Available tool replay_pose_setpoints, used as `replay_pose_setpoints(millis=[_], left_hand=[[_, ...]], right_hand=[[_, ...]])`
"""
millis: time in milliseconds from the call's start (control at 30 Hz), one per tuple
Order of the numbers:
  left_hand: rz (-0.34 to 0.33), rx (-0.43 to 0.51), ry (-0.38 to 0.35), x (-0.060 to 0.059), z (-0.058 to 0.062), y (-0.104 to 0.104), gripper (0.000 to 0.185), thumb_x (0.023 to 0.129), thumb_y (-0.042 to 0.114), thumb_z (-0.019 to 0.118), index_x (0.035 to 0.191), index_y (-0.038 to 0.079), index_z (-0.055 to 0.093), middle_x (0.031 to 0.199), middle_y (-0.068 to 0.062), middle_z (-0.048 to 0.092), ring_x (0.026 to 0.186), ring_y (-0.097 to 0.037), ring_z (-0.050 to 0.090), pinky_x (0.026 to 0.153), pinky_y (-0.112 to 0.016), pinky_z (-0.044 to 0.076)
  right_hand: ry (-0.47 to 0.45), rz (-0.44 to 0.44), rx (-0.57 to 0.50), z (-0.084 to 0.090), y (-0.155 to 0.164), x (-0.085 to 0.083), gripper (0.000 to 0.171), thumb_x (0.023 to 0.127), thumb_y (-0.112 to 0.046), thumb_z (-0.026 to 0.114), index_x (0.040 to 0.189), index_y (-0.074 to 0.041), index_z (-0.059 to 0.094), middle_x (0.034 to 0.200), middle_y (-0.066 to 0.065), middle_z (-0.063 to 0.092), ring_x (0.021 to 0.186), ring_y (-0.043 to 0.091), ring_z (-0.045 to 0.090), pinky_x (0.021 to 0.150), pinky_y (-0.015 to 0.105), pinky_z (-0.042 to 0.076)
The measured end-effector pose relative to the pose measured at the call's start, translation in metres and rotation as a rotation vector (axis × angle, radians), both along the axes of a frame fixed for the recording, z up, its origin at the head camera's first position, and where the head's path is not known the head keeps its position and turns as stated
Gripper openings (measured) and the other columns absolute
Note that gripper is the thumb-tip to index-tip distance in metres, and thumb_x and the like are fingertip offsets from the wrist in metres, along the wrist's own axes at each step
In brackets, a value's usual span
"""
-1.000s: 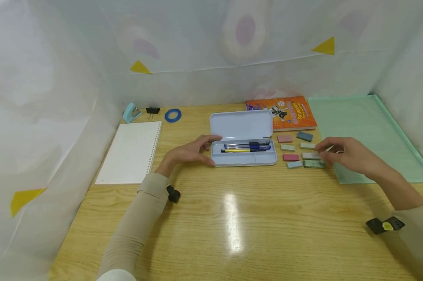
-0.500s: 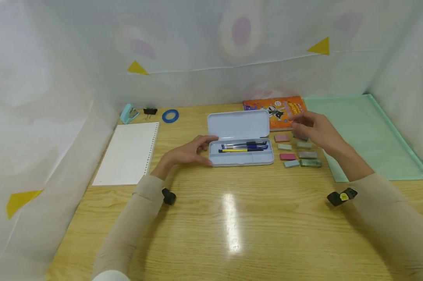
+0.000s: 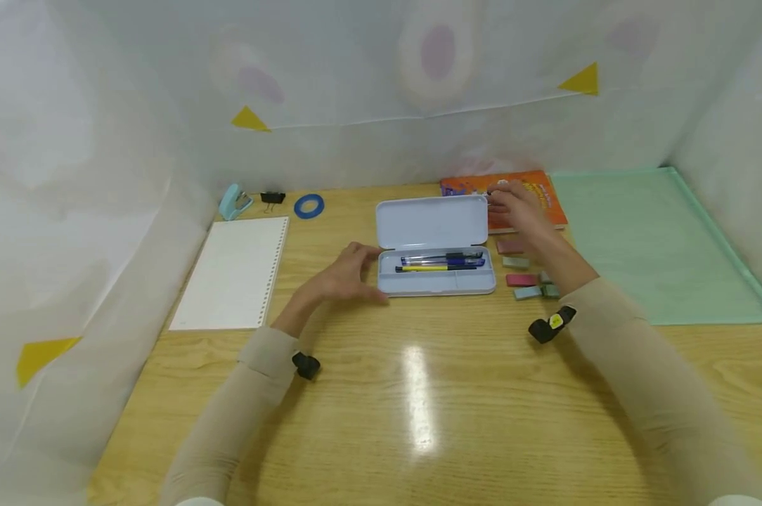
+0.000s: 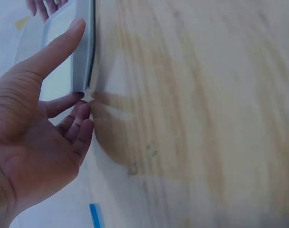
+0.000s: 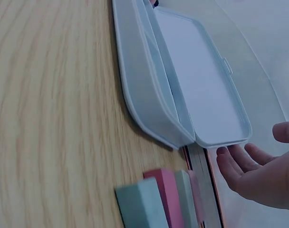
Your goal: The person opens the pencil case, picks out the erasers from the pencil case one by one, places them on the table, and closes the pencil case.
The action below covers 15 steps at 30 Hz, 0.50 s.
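At the centre of the head view an open pale-blue pencil case (image 3: 436, 270) sits on the wooden worktop (image 3: 419, 407) with pens (image 3: 441, 263) in its tray. The left hand (image 3: 346, 277), fingers loosely spread and holding nothing, rests against the case's left end. The right hand (image 3: 520, 207), fingers relaxed and empty, hovers just right of the raised lid (image 3: 433, 221), over the orange book (image 3: 545, 200), with small coloured erasers (image 3: 519, 280) below it.

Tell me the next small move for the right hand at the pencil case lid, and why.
Probably bring the right hand onto the far right corner of the lid and swing it down. The pencil case lies open with pens inside, the left hand steadies its left end, and the right fingers hover just off the lid's edge, not touching.
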<state>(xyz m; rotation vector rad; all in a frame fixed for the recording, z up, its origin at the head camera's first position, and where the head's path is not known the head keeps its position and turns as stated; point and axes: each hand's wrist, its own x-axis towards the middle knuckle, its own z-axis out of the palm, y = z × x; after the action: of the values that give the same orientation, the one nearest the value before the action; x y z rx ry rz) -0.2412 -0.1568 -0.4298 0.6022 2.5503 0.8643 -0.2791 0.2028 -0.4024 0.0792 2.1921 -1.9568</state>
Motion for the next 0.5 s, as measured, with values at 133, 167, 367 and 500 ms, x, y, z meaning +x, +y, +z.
replay_pose_setpoints(millis=[133,167,367,500], left_hand=[[0.000,-0.047,0.015,0.000,-0.004,0.000,0.101,0.078,0.045,0.091,0.157,0.011,0.039,0.146,-0.009,0.038,0.134,-0.026,0.040,0.118,-0.044,0.033],[0.001,-0.049,0.015,0.000,-0.005,0.000,0.100,0.078,0.045,0.091,0.156,0.011,0.039,0.146,-0.009,0.038,0.135,-0.026,0.040,0.118,-0.044,0.033],[-0.006,-0.043,0.019,-0.004,-0.008,0.000,0.100,0.075,0.046,0.093,0.152,0.011,0.040,0.143,-0.009,0.042,0.133,-0.027,0.041,0.116,-0.045,0.035],[-0.015,-0.054,0.019,-0.007,-0.010,-0.002,0.101,0.075,0.047,0.092,0.151,0.010,0.038,0.144,-0.009,0.042,0.133,-0.027,0.039,0.116,-0.046,0.035]], right_hand=[[-0.094,0.001,-0.143,-0.002,-0.009,-0.003,0.060,0.111,-0.048,0.040,0.157,-0.010,0.039,0.147,0.007,0.050,0.137,0.027,0.046,0.122,0.049,0.027],[-0.106,-0.005,-0.173,-0.002,-0.011,-0.002,0.058,0.111,-0.048,0.040,0.154,-0.010,0.044,0.140,0.004,0.055,0.133,0.025,0.049,0.121,0.048,0.027],[-0.082,-0.009,-0.277,-0.002,-0.013,0.007,0.046,0.112,-0.048,0.039,0.129,-0.012,0.062,0.119,-0.005,0.064,0.115,0.019,0.054,0.113,0.054,0.025],[0.027,0.072,-0.163,-0.001,-0.011,0.015,0.049,0.111,-0.050,0.039,0.119,-0.013,0.071,0.118,-0.002,0.067,0.112,0.022,0.060,0.107,0.055,0.033]])
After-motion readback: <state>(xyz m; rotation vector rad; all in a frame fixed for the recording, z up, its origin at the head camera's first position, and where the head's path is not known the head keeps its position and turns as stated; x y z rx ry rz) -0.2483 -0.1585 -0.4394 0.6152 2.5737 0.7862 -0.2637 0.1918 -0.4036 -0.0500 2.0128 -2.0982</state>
